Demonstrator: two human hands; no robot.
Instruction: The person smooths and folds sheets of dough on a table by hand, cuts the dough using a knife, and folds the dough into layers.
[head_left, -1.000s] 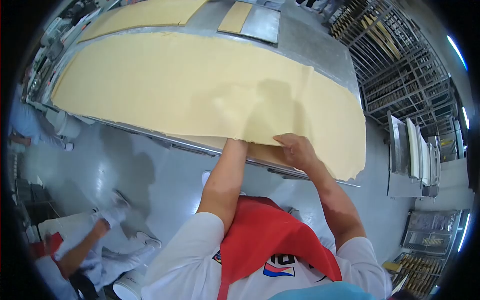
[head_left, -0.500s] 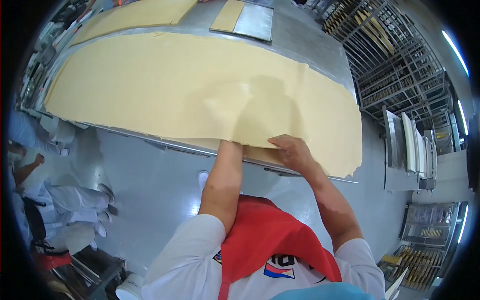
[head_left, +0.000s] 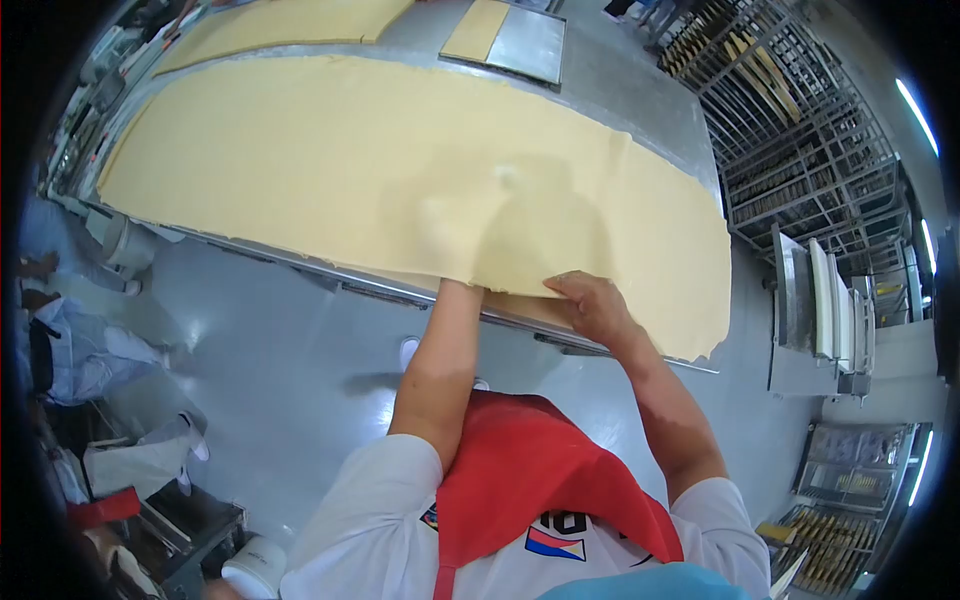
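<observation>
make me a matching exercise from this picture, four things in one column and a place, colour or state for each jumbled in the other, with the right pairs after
1. right hand
2. left hand
3. apron
4. tray

A. red
B. on the table, beyond the large sheet
C. gripping the large sheet's near edge
D. hidden under the large sheet

Pairs: 1-C, 2-D, 3-A, 4-B

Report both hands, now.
Left hand: hidden beneath the large, flat, pale-yellow dough sheet; open or closed cannot be told.
Right hand: closed, holding that sheet's near edge.
</observation>
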